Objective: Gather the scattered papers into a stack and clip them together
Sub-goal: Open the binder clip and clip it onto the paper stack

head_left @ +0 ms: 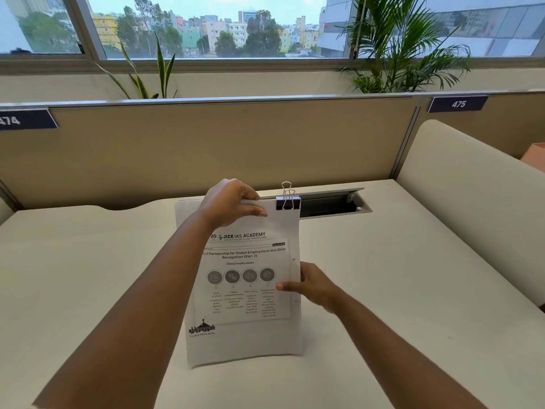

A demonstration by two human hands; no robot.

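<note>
A stack of white printed papers stands nearly upright on its bottom edge on the cream desk. A black binder clip with silver wire handles grips the stack's top right corner. My left hand pinches the top edge just left of the clip, thumb in front. My right hand holds the right edge at mid-height, thumb on the printed face. Another white sheet shows behind the stack at the upper left, partly hidden by my left arm.
An open cable tray slot lies in the desk right behind the stack. Beige partition panels labelled 474 and 475 close the far side, and a cream divider rises on the right. Plants stand behind the partition.
</note>
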